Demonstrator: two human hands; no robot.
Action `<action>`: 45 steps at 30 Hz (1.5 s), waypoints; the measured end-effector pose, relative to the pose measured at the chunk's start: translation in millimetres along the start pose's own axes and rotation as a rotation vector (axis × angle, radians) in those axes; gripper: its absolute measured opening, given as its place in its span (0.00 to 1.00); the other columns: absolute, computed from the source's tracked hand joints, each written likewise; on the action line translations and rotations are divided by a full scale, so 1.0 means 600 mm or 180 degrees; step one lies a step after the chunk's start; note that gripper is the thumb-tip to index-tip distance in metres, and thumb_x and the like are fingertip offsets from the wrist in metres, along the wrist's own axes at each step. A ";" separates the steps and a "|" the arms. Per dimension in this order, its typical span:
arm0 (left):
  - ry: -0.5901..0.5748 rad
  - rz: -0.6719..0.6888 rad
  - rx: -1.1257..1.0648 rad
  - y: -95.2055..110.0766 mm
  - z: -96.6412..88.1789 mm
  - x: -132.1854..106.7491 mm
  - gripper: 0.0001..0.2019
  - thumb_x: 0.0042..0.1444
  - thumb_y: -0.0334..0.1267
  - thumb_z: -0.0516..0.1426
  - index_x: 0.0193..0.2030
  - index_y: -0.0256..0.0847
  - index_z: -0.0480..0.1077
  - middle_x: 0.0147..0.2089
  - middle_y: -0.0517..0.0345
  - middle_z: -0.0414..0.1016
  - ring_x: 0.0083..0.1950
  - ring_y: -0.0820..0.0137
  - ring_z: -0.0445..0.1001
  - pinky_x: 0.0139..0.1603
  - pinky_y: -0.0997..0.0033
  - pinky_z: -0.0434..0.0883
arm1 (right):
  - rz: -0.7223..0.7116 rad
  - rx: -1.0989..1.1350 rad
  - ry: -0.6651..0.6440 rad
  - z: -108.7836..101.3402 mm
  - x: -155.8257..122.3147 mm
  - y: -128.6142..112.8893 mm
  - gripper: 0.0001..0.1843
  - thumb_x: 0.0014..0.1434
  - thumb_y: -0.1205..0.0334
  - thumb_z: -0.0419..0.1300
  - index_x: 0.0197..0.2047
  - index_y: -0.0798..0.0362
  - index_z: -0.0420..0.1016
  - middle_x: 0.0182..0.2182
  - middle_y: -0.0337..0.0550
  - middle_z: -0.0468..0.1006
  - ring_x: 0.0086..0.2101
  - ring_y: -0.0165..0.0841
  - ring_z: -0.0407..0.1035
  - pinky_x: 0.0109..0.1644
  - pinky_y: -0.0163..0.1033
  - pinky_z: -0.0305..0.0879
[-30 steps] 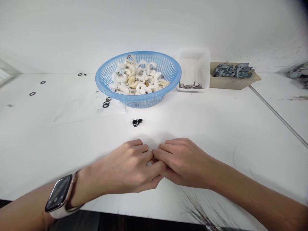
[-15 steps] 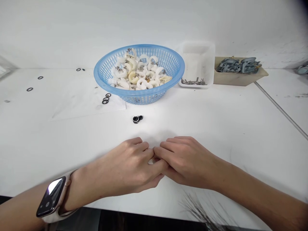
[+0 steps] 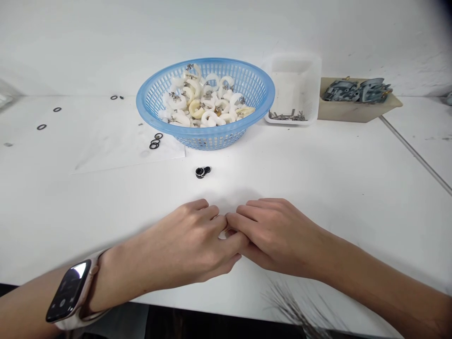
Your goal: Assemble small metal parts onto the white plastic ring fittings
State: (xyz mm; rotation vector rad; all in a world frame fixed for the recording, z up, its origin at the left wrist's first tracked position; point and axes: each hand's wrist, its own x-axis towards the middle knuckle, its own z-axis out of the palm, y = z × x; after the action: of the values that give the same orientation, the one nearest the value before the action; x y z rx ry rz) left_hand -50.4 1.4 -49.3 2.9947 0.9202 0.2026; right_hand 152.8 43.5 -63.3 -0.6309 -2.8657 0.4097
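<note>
Mostly, whatever sits between the 2 hands is covered by the fingers: a pale sliver shows in the gap where they meet, just off the left thumb, and whether it is a held part or bare tabletop (image 3: pixel 293 165) cannot be told. The left hand (image 3: pixel 194 242) and the right hand (image 3: pixel 277 233) touch at the thumb and forefinger, backs upward. The fingers of both are curled under with their tips hidden, so how tightly they close, and on what, cannot be told.

Straight ahead of the left knuckles, near but apart, lies a small black fitting (image 3: pixel 200 173). Its long axis runs aslant, the ringed end toward the left hand and the other end pointing away and to the right. The left hand is clearly the nearer.

Farther ahead and to the left of that hand are black rings (image 3: pixel 154 145), partly overlapping. Beyond the fitting stands a blue basket (image 3: pixel 212 131) heaped with white curved pieces (image 3: pixel 196 109). Ahead of the right hand, well apart, is a white box (image 3: pixel 310 89) with metal pins, then a beige box (image 3: pixel 344 113) holding metal castings (image 3: pixel 373 90).
</note>
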 end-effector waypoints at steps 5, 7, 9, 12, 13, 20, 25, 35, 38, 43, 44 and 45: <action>-0.0029 -0.0023 0.0013 0.000 0.001 -0.001 0.04 0.63 0.36 0.52 0.37 0.40 0.61 0.28 0.61 0.58 0.29 0.69 0.57 0.29 0.62 0.58 | 0.0029 -0.0011 -0.0028 -0.002 -0.001 -0.001 0.10 0.64 0.64 0.50 0.32 0.54 0.68 0.25 0.37 0.70 0.24 0.30 0.58 0.29 0.38 0.52; -0.0036 -0.0020 0.0019 0.000 0.001 -0.002 0.04 0.63 0.36 0.52 0.37 0.40 0.61 0.28 0.61 0.58 0.29 0.69 0.57 0.29 0.62 0.58 | 0.0037 -0.0007 -0.0030 -0.002 -0.001 -0.002 0.10 0.64 0.64 0.49 0.32 0.54 0.68 0.25 0.37 0.70 0.24 0.30 0.58 0.29 0.39 0.52; -0.0034 -0.0018 0.0022 0.001 0.001 -0.003 0.05 0.63 0.36 0.52 0.36 0.40 0.60 0.28 0.60 0.58 0.29 0.69 0.57 0.29 0.62 0.58 | 0.0043 -0.0012 -0.0032 -0.003 -0.001 -0.003 0.10 0.64 0.65 0.49 0.31 0.54 0.68 0.25 0.37 0.70 0.24 0.30 0.58 0.28 0.39 0.52; -0.0045 -0.0005 0.0014 0.001 0.000 -0.002 0.05 0.63 0.36 0.53 0.36 0.40 0.60 0.28 0.60 0.58 0.29 0.68 0.57 0.29 0.62 0.58 | 0.0049 -0.0036 -0.0042 -0.004 0.000 -0.004 0.10 0.64 0.66 0.49 0.31 0.53 0.67 0.24 0.36 0.69 0.24 0.30 0.58 0.28 0.39 0.51; -0.0040 -0.0001 0.0015 0.001 0.000 -0.002 0.05 0.63 0.36 0.53 0.36 0.40 0.60 0.28 0.60 0.58 0.29 0.68 0.57 0.29 0.62 0.58 | 0.0056 -0.0046 -0.0054 -0.005 0.000 -0.004 0.10 0.64 0.66 0.49 0.31 0.53 0.67 0.24 0.36 0.69 0.24 0.30 0.58 0.28 0.39 0.51; -0.0117 -0.0030 0.0011 0.002 0.002 -0.005 0.04 0.62 0.35 0.53 0.37 0.41 0.59 0.30 0.60 0.57 0.30 0.67 0.57 0.30 0.60 0.60 | 0.0067 -0.0084 -0.0103 -0.005 0.000 -0.005 0.08 0.63 0.66 0.51 0.33 0.53 0.67 0.25 0.36 0.70 0.25 0.31 0.59 0.29 0.39 0.51; -0.0152 -0.0057 0.0002 0.002 0.000 -0.005 0.04 0.62 0.35 0.53 0.37 0.41 0.58 0.30 0.60 0.57 0.31 0.66 0.57 0.31 0.59 0.60 | 0.0055 -0.0195 -0.0135 -0.005 0.000 -0.007 0.05 0.61 0.68 0.52 0.33 0.52 0.67 0.26 0.36 0.70 0.25 0.32 0.61 0.28 0.40 0.52; -0.0176 -0.0112 0.0025 0.003 -0.004 -0.004 0.04 0.63 0.37 0.52 0.39 0.42 0.59 0.31 0.59 0.58 0.31 0.66 0.58 0.31 0.59 0.61 | 0.0065 -0.0249 -0.0180 -0.006 -0.001 -0.007 0.04 0.60 0.69 0.53 0.34 0.52 0.67 0.26 0.36 0.70 0.26 0.33 0.63 0.28 0.41 0.52; -0.0191 -0.0096 -0.0003 0.003 -0.003 -0.003 0.04 0.63 0.36 0.52 0.38 0.42 0.59 0.30 0.60 0.57 0.30 0.66 0.58 0.30 0.59 0.60 | 0.0068 -0.0233 -0.0197 -0.006 0.000 -0.007 0.05 0.60 0.69 0.53 0.34 0.52 0.67 0.26 0.36 0.70 0.26 0.33 0.63 0.28 0.41 0.52; -0.0201 -0.0056 -0.0024 0.002 0.000 -0.002 0.04 0.63 0.35 0.52 0.37 0.41 0.59 0.30 0.60 0.57 0.30 0.67 0.57 0.31 0.59 0.59 | 0.0064 -0.0163 -0.0183 -0.008 0.000 -0.007 0.05 0.61 0.68 0.52 0.33 0.52 0.66 0.26 0.36 0.69 0.25 0.32 0.61 0.28 0.41 0.53; -0.0190 -0.0059 -0.0024 0.002 0.000 -0.003 0.04 0.63 0.35 0.52 0.37 0.41 0.59 0.30 0.60 0.57 0.30 0.67 0.57 0.31 0.60 0.59 | 0.0058 -0.0154 -0.0171 -0.008 0.000 -0.006 0.05 0.61 0.67 0.52 0.33 0.52 0.66 0.26 0.36 0.69 0.25 0.32 0.61 0.28 0.40 0.53; -0.0170 -0.0062 -0.0016 0.003 0.001 -0.003 0.04 0.63 0.35 0.52 0.37 0.41 0.59 0.30 0.60 0.57 0.30 0.67 0.56 0.31 0.60 0.59 | 0.0054 -0.0147 -0.0160 -0.008 0.000 -0.006 0.05 0.61 0.67 0.52 0.33 0.52 0.66 0.26 0.36 0.69 0.25 0.31 0.61 0.28 0.40 0.52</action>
State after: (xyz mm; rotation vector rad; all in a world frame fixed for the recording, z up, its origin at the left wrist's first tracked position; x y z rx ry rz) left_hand -51.0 -0.8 -49.8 2.9694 0.9420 0.1239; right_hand 152.3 41.4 -57.5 -0.6626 -2.9270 0.3679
